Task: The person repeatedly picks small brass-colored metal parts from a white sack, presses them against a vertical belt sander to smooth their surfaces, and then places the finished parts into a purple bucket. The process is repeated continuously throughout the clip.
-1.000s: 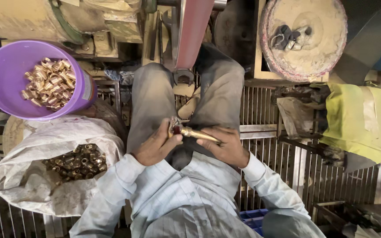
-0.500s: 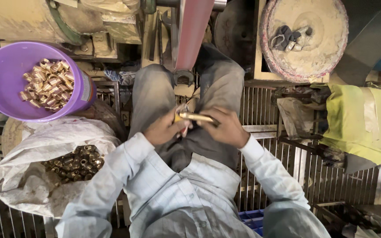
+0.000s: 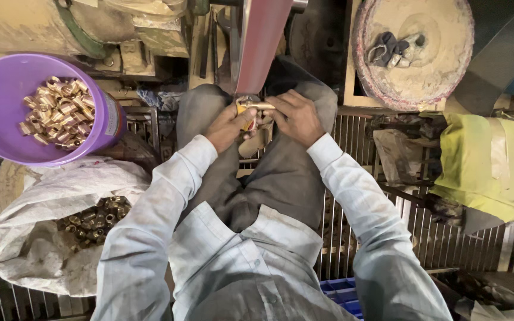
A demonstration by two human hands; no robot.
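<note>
My left hand point(image 3: 228, 126) and my right hand point(image 3: 293, 116) are stretched out over my knees, together gripping a small brass fitting on a short rod point(image 3: 254, 107). The fitting sits right at the lower end of a reddish abrasive belt point(image 3: 261, 41) that runs away from me. Whether the brass touches the belt is hard to tell. Both arms are in pale blue sleeves.
A purple tub point(image 3: 1, 131) of shiny brass fittings stands at the left. Below it a white sack point(image 3: 37, 208) holds darker brass fittings. A round dusty disc point(image 3: 414, 53) with small bits lies at the upper right, a yellow-green cloth point(image 3: 489, 166) at the right, metal grating underfoot.
Both hands have moved forward from my lap to the lower end of the belt, carrying the brass fitting with them.
</note>
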